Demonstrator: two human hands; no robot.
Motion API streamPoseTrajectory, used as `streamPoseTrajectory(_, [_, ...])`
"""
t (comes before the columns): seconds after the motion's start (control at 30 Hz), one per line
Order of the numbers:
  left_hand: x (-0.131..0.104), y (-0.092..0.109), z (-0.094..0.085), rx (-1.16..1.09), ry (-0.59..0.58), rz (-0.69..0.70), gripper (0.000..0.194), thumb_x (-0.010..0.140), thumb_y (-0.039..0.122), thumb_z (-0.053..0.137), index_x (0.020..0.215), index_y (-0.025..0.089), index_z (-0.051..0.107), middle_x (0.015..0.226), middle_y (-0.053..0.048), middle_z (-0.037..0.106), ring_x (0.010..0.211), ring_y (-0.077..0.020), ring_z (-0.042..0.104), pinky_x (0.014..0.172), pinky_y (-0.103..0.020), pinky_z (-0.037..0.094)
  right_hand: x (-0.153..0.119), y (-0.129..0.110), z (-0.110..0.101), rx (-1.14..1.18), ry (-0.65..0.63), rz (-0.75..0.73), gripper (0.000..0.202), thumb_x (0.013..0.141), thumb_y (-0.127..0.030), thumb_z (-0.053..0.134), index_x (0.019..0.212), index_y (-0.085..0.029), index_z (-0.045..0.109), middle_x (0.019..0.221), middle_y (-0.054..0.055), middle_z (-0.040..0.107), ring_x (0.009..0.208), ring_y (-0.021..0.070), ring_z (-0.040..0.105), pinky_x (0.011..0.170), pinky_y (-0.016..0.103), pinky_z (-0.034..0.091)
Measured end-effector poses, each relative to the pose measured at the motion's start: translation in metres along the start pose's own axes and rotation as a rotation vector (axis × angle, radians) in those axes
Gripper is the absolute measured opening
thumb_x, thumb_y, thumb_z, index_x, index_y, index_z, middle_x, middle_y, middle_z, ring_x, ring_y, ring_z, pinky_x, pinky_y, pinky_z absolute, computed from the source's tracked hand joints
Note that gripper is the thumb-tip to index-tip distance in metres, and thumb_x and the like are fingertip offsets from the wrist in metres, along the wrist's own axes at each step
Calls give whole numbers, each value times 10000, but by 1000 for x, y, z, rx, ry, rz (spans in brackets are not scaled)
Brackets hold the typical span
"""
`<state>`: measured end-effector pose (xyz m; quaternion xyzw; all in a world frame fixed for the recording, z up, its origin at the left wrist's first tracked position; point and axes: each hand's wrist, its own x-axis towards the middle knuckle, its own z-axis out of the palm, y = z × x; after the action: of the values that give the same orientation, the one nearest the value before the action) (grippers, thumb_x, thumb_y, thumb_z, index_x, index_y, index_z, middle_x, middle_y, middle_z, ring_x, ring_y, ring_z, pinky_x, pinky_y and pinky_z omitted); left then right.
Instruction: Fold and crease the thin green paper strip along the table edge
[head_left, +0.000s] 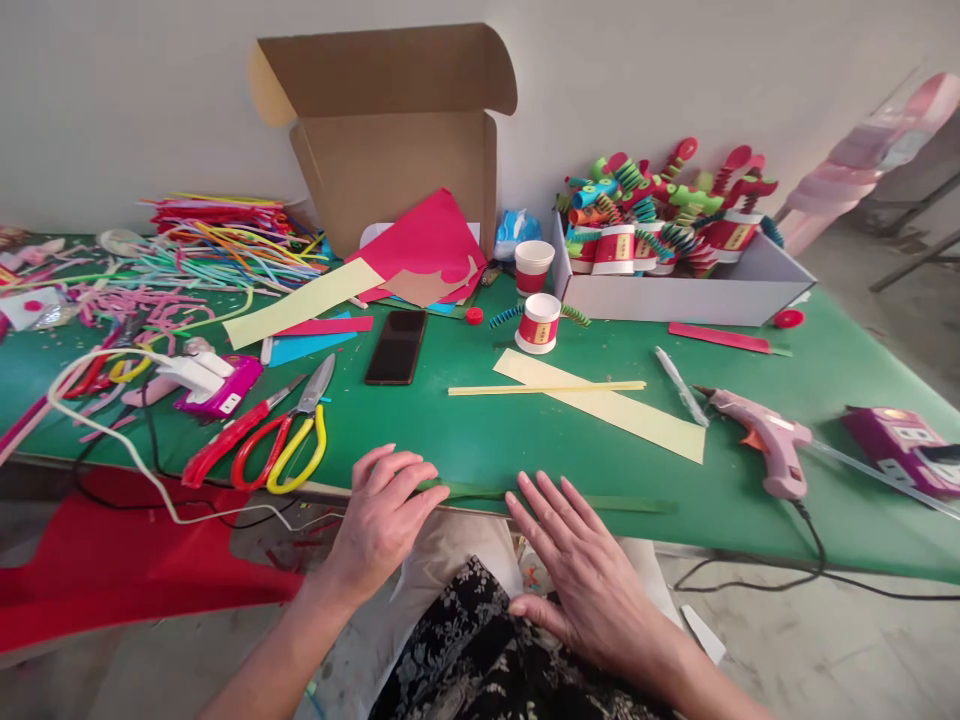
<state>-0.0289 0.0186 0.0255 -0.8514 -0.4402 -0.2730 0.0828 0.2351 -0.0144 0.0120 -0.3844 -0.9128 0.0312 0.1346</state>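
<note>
From the head view, I see a person seated at the near edge of a green table [450,435], a long green strip [634,504] lying along that edge under both hands. The left hand [388,500] is curled at the strip's left end, thumb and forefinger close together; I cannot tell whether they pinch it. The right hand [574,545] is flat, fingers slightly apart, fingertips at the strip, whose right end runs on past them.

Beyond the hands, green tabletop stretches up to the phone [397,347] and a wide yellow strip [660,424], crossed by a narrow yellow strip [480,391]. The scissors [300,435] bound the left side, handles near the table's edge; the glue gun [772,437] bounds the right, its cord drooping over the edge.
</note>
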Motion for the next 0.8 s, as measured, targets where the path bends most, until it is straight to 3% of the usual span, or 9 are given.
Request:
streamPoseTrajectory(0.2, [-3,-12,3,-146,-84,-166,170,902,182,597,815,253,725,946,-25,703,1012,-188,562,932,-394,460,1,0,1,27,13,11,879,890,-699,454,1550,-159,240,1566,137,324,1442,317,308,1130,509,356])
streamPoseTrajectory(0.33, [-3,-14,3,-189,-108,-221,204,900,173,591,791,273,731,968,-16,709,1053,-191,557,1004,-438,431,2,0,1,40,11,23,858,900,-678,462,1552,-166,240,1565,128,328,1436,314,324,1135,507,351])
streamPoseTrajectory(0.57, [1,-12,-6,-283,-175,-395,239,898,231,576,702,257,710,1188,-28,686,1213,-243,494,1019,-464,427,4,-2,1,6,12,28,831,911,-646,470,1532,-124,287,1546,150,357,1435,321,324,1121,515,359])
streamPoseTrajectory(0.8, [4,-10,-5,-235,-211,-432,258,889,243,558,636,219,600,1284,-30,646,1256,-248,473,1043,-471,406,4,-3,3,-10,27,32,807,928,-638,444,1532,-128,286,1537,145,377,1426,311,344,1121,506,350])
